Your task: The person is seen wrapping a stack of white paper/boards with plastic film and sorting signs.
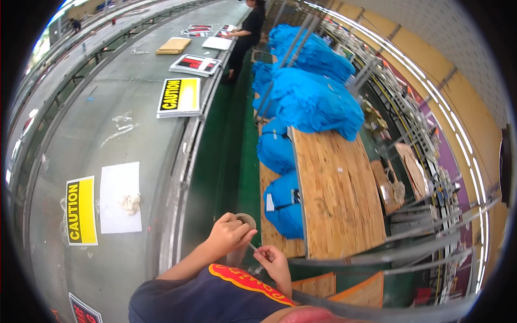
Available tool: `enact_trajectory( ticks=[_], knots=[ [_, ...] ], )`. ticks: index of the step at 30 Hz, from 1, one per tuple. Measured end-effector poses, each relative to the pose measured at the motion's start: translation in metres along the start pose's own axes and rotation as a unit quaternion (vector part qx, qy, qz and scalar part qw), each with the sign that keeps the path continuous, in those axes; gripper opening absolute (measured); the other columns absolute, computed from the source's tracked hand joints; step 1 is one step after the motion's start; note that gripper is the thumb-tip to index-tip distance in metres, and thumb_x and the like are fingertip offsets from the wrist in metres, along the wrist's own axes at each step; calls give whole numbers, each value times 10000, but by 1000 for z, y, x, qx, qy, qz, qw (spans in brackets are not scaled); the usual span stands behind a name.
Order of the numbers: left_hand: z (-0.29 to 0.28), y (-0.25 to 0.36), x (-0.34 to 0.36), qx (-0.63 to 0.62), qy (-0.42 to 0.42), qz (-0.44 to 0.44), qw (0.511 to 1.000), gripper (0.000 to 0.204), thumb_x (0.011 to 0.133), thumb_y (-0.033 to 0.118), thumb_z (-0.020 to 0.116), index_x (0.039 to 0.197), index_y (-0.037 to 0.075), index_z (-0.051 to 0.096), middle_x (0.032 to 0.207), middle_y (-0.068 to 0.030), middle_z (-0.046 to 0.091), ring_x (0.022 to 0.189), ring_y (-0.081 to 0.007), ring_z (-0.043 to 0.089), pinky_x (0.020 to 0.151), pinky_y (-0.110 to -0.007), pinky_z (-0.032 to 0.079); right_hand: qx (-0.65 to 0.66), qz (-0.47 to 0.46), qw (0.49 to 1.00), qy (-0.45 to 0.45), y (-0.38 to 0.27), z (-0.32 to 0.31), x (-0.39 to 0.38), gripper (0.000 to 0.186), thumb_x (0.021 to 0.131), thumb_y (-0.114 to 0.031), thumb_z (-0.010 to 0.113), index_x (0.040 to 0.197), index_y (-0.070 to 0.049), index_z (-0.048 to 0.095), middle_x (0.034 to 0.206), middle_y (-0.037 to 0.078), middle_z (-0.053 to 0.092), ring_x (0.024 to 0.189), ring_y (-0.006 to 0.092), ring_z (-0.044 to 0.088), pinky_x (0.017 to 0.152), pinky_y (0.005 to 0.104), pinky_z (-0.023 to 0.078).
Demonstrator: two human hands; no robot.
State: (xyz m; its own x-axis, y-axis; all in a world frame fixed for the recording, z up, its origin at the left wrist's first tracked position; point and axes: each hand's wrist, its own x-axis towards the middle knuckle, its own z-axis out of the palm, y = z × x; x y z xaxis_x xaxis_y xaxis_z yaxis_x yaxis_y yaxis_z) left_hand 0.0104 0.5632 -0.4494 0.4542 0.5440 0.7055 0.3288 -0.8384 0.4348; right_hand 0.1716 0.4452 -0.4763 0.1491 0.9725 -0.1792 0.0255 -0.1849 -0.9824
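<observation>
Presently, the left hand [232, 232] grasps a tan tape roll [246, 219], fingers wrapped over its side, while the right hand [273, 261] pinches a narrow strip [252, 246] between thumb and fingertips. The tape roll is located in front of the torso, just off the edge of the tabletop [153, 188] and above the green floor [221, 151]. This two-point hold probably steadies the roll and keeps the strip tensioned between the hands; exact finger contact is too small to confirm.

On the near tabletop, a yellow-and-black sign [81, 211] lies face up beside a white sheet [119, 180], which carries a crumpled beige piece [130, 203]. Their spacing presumably leaves each within reach of the left arm. Farther along, a stack of yellow signs [180, 98] sits by the edge, likely squared for easy pickup, with red-and-black signs [195, 64] and a brown stack [173, 46] beyond.

The surface is grey, long and scuffed, bordered by a metal rail. To the right, blue fabric bundles [318, 102] lie near a wooden board [339, 188]. A co-worker [250, 27] stands at the far tabletop edge; strip lights [449, 121] run along the room's right side.
</observation>
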Motion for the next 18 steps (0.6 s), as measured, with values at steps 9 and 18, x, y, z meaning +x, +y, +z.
enact_trajectory(
  ticks=[9,18],
  knots=[
    [-8,-131,88,115,84,12,990,199,735,243,685,654,149,530,537,25,417,520,-114,468,763,-285,360,-83,-15,993,-80,-55,13,184,127,750,-11,664,848,4,584,815,47,604,706,99,574,614,215,452],
    [26,-281,203,195,104,6,975,298,779,257,646,588,139,450,511,9,418,496,-131,446,720,-269,355,-112,-83,976,-164,-87,0,403,96,740,-16,672,807,-5,603,773,32,583,675,80,566,566,204,427]
  ],
)
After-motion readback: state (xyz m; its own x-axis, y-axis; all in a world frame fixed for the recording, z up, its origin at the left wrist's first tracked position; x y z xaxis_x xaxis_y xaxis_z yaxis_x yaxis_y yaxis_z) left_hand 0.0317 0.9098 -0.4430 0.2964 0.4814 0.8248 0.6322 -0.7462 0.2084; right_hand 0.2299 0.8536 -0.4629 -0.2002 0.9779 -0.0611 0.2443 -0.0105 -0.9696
